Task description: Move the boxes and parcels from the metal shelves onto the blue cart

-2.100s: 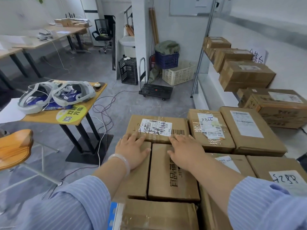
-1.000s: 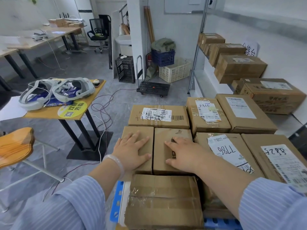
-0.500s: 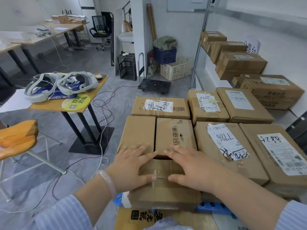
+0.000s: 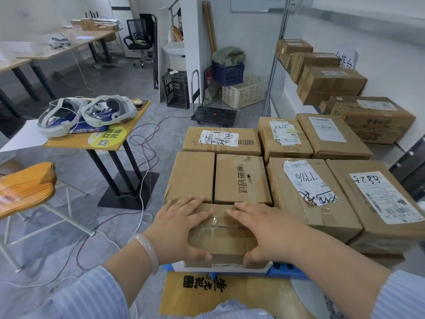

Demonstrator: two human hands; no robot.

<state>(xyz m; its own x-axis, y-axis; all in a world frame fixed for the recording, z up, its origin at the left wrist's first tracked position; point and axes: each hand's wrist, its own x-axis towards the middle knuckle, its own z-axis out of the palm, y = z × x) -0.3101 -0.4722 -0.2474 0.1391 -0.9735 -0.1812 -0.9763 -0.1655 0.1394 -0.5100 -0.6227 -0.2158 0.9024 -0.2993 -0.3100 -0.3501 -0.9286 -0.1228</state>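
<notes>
Two hands on one taped box (image 4: 222, 240), lower centre of frame, at near edge of blue cart (image 4: 285, 271): left hand (image 4: 181, 229), right hand (image 4: 264, 229), fingers slightly spread flat on top, thumbs hooked over front face.

Bright, even indoor light, shadows faint; glare on the tape of the box (image 4: 220, 240) between my left hand (image 4: 181, 229) and right hand (image 4: 264, 229). Wide-angle distortion tilts the shelf post (image 4: 276, 65) beyond my right hand; the orange stool (image 4: 25, 187) outside my left hand is smeared.
</notes>
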